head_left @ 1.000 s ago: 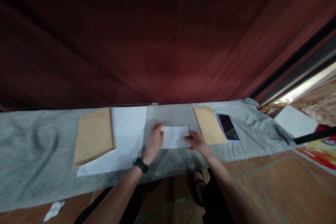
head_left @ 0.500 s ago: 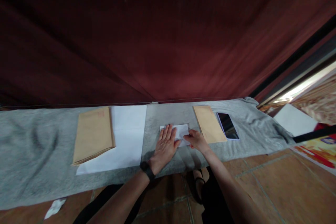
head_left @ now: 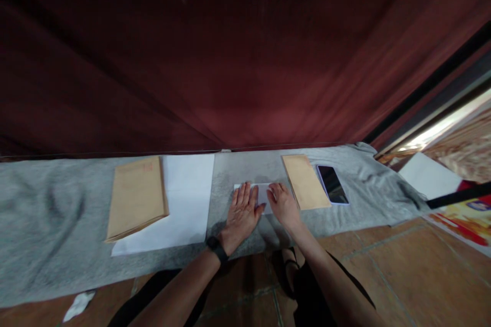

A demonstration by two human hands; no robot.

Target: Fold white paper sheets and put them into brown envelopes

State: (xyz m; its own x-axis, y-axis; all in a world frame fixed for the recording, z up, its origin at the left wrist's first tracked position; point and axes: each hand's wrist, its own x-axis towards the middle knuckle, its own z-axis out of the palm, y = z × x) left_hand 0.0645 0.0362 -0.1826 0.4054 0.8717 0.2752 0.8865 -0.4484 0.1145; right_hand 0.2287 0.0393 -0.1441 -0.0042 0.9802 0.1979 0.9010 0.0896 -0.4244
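Note:
A small folded white sheet of paper (head_left: 263,197) lies on the grey cloth (head_left: 245,165). My left hand (head_left: 242,210), a dark band at its wrist, rests flat on the paper's left part with fingers stretched out. On the right end of the sheet lies my right hand (head_left: 283,205), its fingers slightly bent and the thumb apart from them. Just right of that hand is a brown envelope (head_left: 306,182). Both palms hide part of the folded paper.
To the left, a stack of brown envelopes (head_left: 137,191) overlaps a large white sheet (head_left: 187,209). A phone (head_left: 333,184) lies beyond the right envelope. A dark red curtain (head_left: 230,61) hangs behind, and tiled floor (head_left: 383,265) shows in front.
My right hand has shifted slightly up and left, from bent fingers at the paper's right edge to lying over its right end. My left hand stays in place.

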